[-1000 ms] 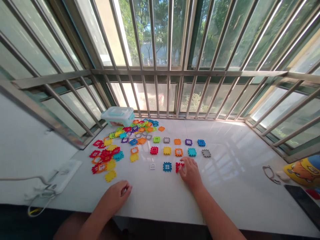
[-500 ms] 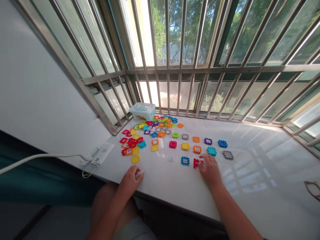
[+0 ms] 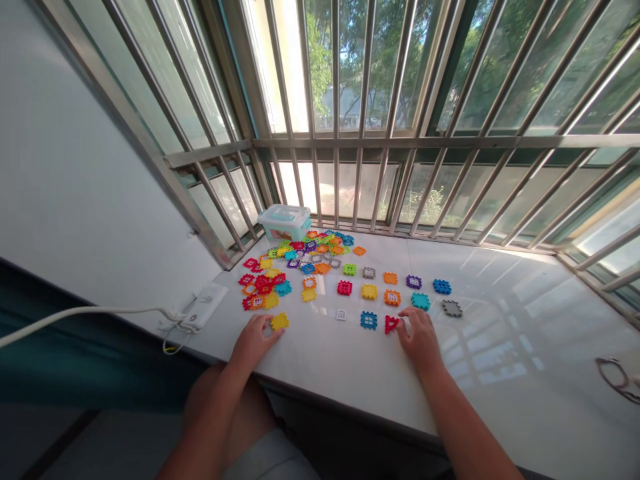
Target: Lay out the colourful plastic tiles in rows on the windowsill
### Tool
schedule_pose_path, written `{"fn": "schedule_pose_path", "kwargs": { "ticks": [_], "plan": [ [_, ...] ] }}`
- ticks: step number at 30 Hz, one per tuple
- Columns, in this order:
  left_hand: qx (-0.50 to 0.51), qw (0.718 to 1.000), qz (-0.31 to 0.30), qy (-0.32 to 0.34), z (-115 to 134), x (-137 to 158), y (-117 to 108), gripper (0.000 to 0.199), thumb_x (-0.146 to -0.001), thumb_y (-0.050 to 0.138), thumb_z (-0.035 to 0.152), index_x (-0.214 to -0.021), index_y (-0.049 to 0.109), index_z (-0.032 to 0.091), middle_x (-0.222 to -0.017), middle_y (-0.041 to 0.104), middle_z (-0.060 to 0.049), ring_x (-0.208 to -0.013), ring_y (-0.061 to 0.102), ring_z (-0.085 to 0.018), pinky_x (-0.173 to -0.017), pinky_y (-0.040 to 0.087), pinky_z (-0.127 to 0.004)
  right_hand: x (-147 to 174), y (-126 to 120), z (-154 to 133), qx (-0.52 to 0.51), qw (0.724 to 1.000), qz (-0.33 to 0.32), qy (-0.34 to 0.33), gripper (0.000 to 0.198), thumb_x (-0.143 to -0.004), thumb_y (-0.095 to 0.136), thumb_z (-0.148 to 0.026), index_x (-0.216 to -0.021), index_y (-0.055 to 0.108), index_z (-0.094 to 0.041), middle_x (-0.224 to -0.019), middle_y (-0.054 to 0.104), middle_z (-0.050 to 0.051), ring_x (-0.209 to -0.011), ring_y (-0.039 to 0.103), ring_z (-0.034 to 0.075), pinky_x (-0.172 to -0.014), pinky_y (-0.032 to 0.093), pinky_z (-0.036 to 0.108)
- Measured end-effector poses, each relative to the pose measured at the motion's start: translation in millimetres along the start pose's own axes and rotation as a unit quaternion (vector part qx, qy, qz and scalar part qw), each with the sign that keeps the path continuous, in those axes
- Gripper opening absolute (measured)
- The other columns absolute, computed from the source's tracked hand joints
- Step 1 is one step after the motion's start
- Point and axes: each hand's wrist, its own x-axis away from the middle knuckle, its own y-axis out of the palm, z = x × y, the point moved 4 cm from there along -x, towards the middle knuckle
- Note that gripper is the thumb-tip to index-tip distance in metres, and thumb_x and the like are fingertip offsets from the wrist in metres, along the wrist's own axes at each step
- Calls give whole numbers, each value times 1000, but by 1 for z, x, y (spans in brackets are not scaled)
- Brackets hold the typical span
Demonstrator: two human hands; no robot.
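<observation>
Left hand lay flat on the white surface, fingers loosely spread and holding nothing, tips touching the near edge of a yellow tile. Right hand also rested on the surface, fingers narrow and curled, tips against a red tile; could not tell whether it was pinched or only touched.

Just left of the right fingers, beyond the red tile, lay a blue tile, then a small white tile. Past the fingertips ran two loose rows of single tiles, among them a teal tile and a grey tile, the latter off to the right of the fingers.

Beyond the left fingers spread a heap of mixed tiles in red, yellow, orange, green and purple. Behind that heap, against the window bars, stood a clear storage box with a teal lid, shut; contents showed only as a blur of colour through the wall.

Left of the left fingers a white power strip sat at the surface's edge. Far right of the right fingers lay a pair of glasses.
</observation>
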Motion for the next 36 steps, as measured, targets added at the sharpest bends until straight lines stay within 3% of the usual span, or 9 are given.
{"fn": "schedule_pose_path", "kwargs": {
  "ticks": [5, 9, 13, 17, 22, 25, 29, 32, 36],
  "plan": [
    [58, 993, -86, 53, 53, 27, 26, 44, -88, 75, 50, -124, 69, 24, -116, 68, -7, -98, 68, -22, -88, 55, -33, 4, -2, -16, -3, 999, -28, -18, 20, -101, 54, -26, -112, 72, -25, -117, 71, 11, -114, 63, 30, -105, 50, 50],
    [69, 975, -177, 110, 110, 39, 51, 44, -87, 79, 44, -126, 69, 26, -121, 69, -7, -100, 69, -22, -92, 54, -33, 18, 8, -57, -30, 986, -108, -123, 26, -103, 61, -28, -125, 75, -28, -123, 75, 9, -120, 65, 29, -108, 50, 50],
    [68, 965, -200, 154, 142, 41, 63, 53, -87, 80, 46, -134, 67, 26, -123, 69, -10, -104, 69, -25, -94, 54, -35, 33, 24, -101, -65, 961, -184, -197, 37, -100, 70, -35, -136, 71, -26, -132, 74, 11, -122, 66, 30, -106, 53, 50],
    [71, 968, -183, 159, 131, 27, 57, 57, -93, 72, 51, -141, 61, 23, -117, 69, -9, -99, 68, -24, -92, 53, -36, 37, 37, -115, -71, 954, -243, -161, 54, -95, 78, -41, -144, 65, -24, -146, 68, 14, -130, 64, 31, -112, 51, 51],
    [-55, 988, -111, 89, 79, -4, 36, 27, -104, 52, 45, -99, 63, 22, -98, 69, -7, -89, 65, -22, -75, 42, -32, 27, 46, -120, -67, 947, -289, -123, 67, -90, 84, -41, -151, 58, -27, -151, 65, 13, -135, 62, 33, -114, 48, 53],
    [-105, 987, -101, 73, 63, -9, 31, 33, -106, 48, 45, -83, 57, 23, -82, 66, -4, -78, 61, -21, -69, 34, -32, 20, 52, -131, -63, 940, -315, -118, 59, -88, 86, -33, -142, 63, -27, -139, 72, 10, -126, 67, 31, -107, 52, 48],
    [-140, 981, -94, 91, 65, -3, 32, 35, -104, 50, 46, -77, 54, 24, -83, 67, -4, -80, 60, -21, -67, 29, -32, 9, 53, -140, -75, 933, -329, -125, 46, -88, 86, -29, -131, 69, -29, -125, 76, 6, -115, 70, 28, -100, 55, 42],
    [-144, 981, -90, 95, 68, -1, 34, 33, -104, 50, 43, -77, 55, 24, -86, 68, -5, -83, 60, -22, -67, 29, -32, -11, 46, -127, -94, 939, -306, -123, 47, -91, 82, -31, -136, 66, -30, -126, 75, 7, -117, 68, 28, -103, 54, 43],
    [-137, 984, -77, 88, 67, -3, 33, 33, -104, 49, 40, -76, 56, 23, -86, 68, -5, -83, 60, -23, -67, 28, -33, -56, 38, -81, -42, 966, -241, -84, 45, -96, 74, -32, -138, 63, -25, -130, 72, 12, -122, 65, 32, -106, 52, 50]
  ]
}}
